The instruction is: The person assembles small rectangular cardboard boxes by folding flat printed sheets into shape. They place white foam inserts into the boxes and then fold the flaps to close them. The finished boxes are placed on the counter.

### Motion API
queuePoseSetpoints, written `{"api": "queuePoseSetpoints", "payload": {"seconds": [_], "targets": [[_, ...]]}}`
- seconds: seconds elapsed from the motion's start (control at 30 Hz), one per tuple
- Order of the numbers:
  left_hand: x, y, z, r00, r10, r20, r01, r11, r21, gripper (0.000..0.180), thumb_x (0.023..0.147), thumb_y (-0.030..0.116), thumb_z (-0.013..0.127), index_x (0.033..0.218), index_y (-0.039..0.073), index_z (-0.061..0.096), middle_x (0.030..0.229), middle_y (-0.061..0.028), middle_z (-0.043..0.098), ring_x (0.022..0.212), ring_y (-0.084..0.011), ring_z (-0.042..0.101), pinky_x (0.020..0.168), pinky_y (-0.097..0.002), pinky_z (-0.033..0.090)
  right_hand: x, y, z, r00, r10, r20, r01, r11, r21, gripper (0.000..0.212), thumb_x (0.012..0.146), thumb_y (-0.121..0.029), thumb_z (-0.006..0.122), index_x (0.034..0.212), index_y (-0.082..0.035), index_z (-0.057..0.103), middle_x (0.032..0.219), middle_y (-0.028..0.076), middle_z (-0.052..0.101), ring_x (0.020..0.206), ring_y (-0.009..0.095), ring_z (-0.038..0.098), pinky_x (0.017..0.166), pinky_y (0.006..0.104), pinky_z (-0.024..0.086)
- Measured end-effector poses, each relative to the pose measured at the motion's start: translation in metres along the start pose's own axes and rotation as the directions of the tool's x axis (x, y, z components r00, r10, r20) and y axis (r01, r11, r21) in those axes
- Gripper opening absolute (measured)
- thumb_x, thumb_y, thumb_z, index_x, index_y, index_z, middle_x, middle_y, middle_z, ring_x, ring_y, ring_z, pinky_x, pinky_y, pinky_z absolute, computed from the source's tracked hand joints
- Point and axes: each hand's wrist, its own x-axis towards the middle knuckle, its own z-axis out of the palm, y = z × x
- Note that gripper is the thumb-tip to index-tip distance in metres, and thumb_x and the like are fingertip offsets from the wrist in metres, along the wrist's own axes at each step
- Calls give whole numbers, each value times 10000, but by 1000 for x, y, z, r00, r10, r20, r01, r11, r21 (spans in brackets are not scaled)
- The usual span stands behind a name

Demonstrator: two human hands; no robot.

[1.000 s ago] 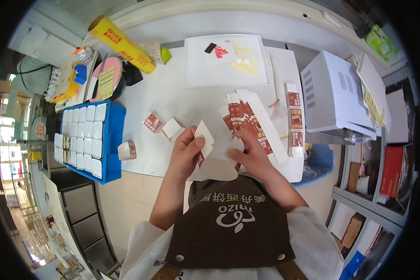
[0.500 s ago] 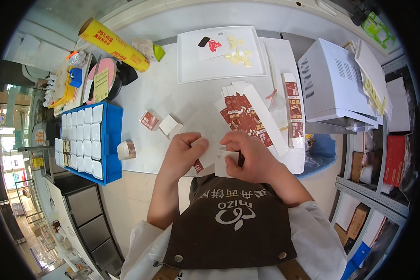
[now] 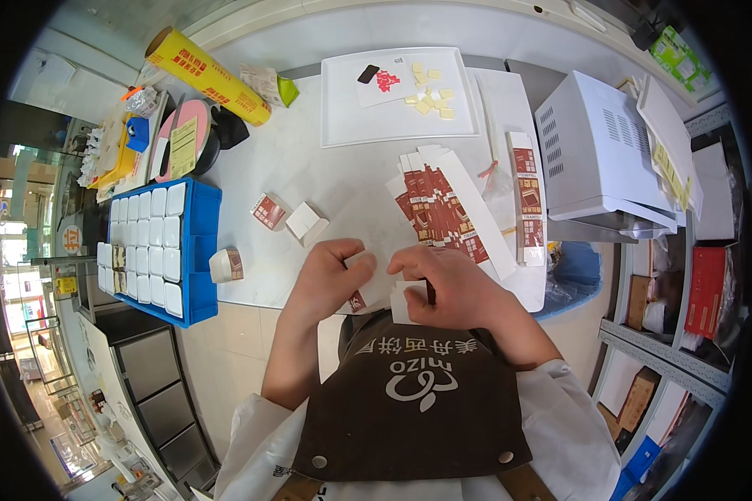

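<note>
Brown apron [image 3: 409, 409] — white logo, white sleeves [image 3: 572, 426]

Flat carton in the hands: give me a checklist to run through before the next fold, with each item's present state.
1. Both hands on the flat carton: left hand and right hand grip it. Ok.
2. Carton folded into shape: hidden by the fingers. Cannot tell.
3. More blanks within reach: fanned stack of flat cartons lies beside the right hand. Ok.
4. Finished boxes set aside: three small boxes stand on the table. Ok.
5. Space in the blue crate: looks full. Not ok.
</note>
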Motion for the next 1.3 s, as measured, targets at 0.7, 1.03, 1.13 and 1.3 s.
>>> {"api": "queuePoseSetpoints", "payload": {"seconds": [0.7,1.03,1.13,1.3], "targets": [[0,7,20,894,61,443,-78,997,20,303,999,183,499,795,-35,552,656,-33,536,565,-130,660,534,-276,529,6,35,26,962,165,-217,-57,899,433,188,943,4,536,1113,-62,492,690,-16,510,636,63,492,580,255,400],[3,2,11,959,212,186,-237,964,122,151,903,126,664,989,8,625,885,-42,622,902,-134,598,794,-306,489,1,48,18,957,173,-232,-19,837,547,94,1005,-69,537,1098,-62,534,691,-48,472,619,16,411,572,198,317],[-6,14,20,938,326,115,-345,904,254,417,769,128,797,1131,32,613,1053,-54,632,1062,-191,593,900,-339,476,7,51,24,919,202,-339,17,838,545,99,997,-48,532,1095,-61,532,665,-42,483,593,11,414,548,203,314],[-9,17,25,911,398,110,-403,797,449,634,676,255,880,1212,100,578,1140,-96,631,1085,-362,592,910,-432,493,10,51,26,908,194,-371,27,857,514,116,987,-26,532,1098,-59,530,641,-51,470,568,5,390,522,214,292]]}}
